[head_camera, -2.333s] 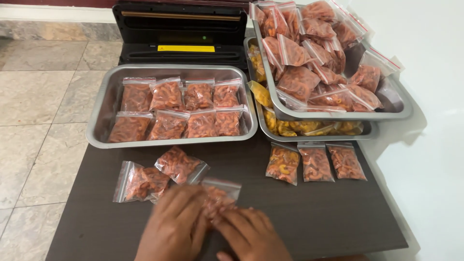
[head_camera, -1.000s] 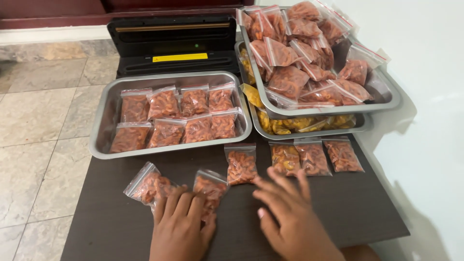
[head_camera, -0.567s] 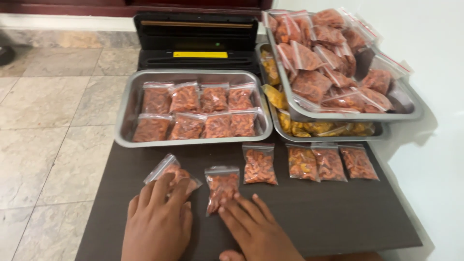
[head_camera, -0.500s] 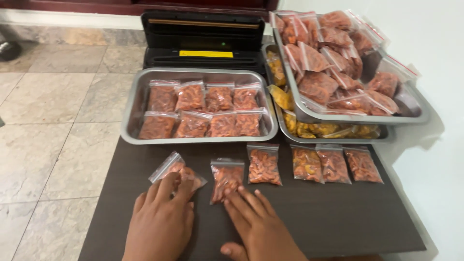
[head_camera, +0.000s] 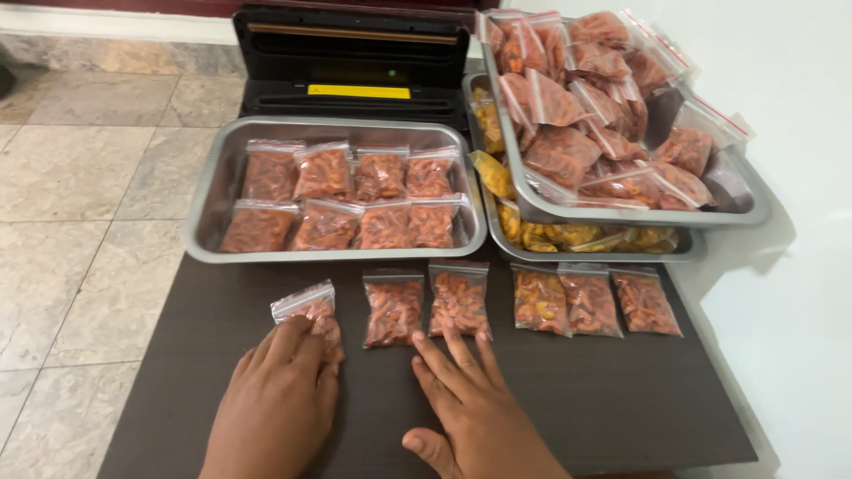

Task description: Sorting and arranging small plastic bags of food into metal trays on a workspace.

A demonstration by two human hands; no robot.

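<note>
The small clear bag (head_camera: 309,310) of reddish-orange pieces lies tilted on the dark surface (head_camera: 621,399), at the left end of a row of like bags. The left hand (head_camera: 280,404) lies flat with fingers together, its fingertips covering the bag's near corner. The right hand (head_camera: 475,408) lies palm down with fingers spread, its fingertips just below the second bag (head_camera: 393,309) and third bag (head_camera: 459,300), touching neither clearly. Half a second ago the right fingertips pressed on the second bag; now they have drawn back and that bag sits straight in the row. The surface's left edge runs close beside the left hand, with tiled floor (head_camera: 71,231) beyond. Open surface lies to the right of the right hand, below three more bags (head_camera: 590,302). A steel tray (head_camera: 209,195) of filled bags sits behind the row.
</note>
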